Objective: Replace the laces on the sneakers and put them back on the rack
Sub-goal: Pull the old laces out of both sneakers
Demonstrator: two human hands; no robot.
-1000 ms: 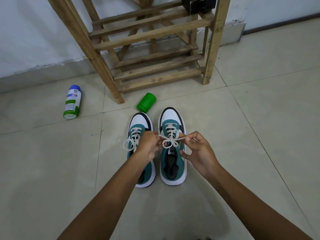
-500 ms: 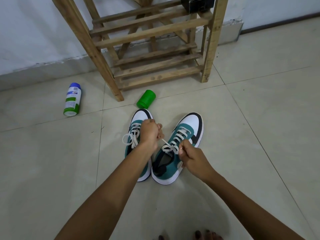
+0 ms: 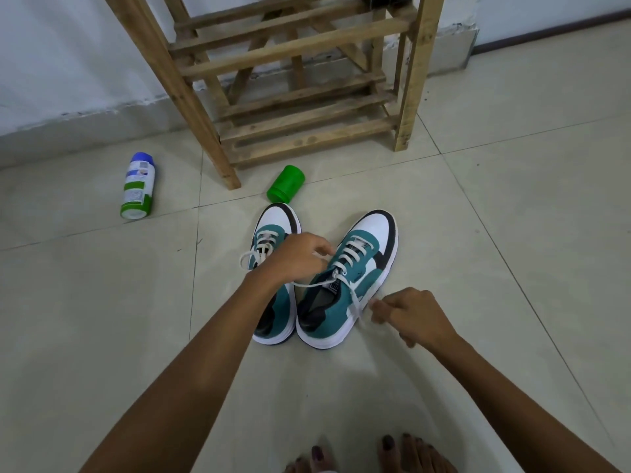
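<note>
1. Left hand (image 3: 297, 259): fingers curled, pinching one end of the white lace (image 3: 355, 303) above the gap between the two shoes; the strand runs from its fingertips toward the top eyelets of the right-hand shoe.
2. Right hand (image 3: 415, 317): thumb and fingers closed on the other lace end, low at 4 o'clock from those eyelets, close to the floor tiles (image 3: 512, 250).
3. Right-hand sneaker (image 3: 345, 281): teal, white and black, toe turned toward 1 o'clock, laced through its eyelets but with no bow visible.
4. Left-hand sneaker (image 3: 276, 227): touching its partner at the heel, toe at 12 o'clock, bow loop showing at 9 o'clock of the left hand.
5. Judgement: the step is tying the second shoe. Even out both ends, draw them taut across the tongue, then form equal loops; uneven pull would skew the shoe further.
6. Wooden shoe rack (image 3: 300, 97): at 12 o'clock, lower slats free for the pair.
7. Green cap (image 3: 286, 184) and spray can (image 3: 138, 186): lying on the tiles at 12 and 10 o'clock.
</note>
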